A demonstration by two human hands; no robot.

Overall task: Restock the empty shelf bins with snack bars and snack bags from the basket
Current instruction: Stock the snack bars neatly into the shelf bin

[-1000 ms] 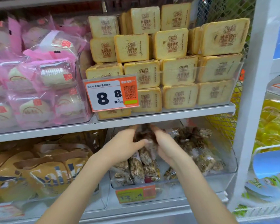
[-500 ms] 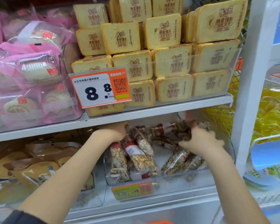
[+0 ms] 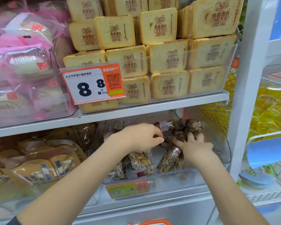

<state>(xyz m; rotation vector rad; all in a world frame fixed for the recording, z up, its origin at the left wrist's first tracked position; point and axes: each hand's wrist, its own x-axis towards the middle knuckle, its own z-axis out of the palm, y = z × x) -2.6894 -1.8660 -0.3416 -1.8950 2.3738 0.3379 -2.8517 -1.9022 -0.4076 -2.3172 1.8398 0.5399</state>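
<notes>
A clear shelf bin (image 3: 193, 176) on the lower shelf holds several nut snack bars in clear wrappers. Some bars stand at the front left (image 3: 141, 161), one leans at the front middle (image 3: 170, 158), and a pile lies at the back right (image 3: 186, 125). Both my hands are inside the bin. My left hand (image 3: 141, 137) has its fingers curled and pinches a snack bar wrapper at its fingertips. My right hand (image 3: 195, 146) lies with fingers spread on the bars of the back pile. An orange basket rim (image 3: 152, 222) shows at the bottom edge.
The shelf board (image 3: 152, 106) hangs low just above my hands, carrying a bin of yellow toast packs (image 3: 167, 59) and pink cake packs (image 3: 26, 65). Brown bags (image 3: 39, 166) fill the neighbouring bin on the left. A white upright post (image 3: 248, 88) stands close on the right.
My left hand has moved right to the bin's middle and closed on a wrapper. My right hand has shifted left and flattened on the back pile. The camera has moved closer.
</notes>
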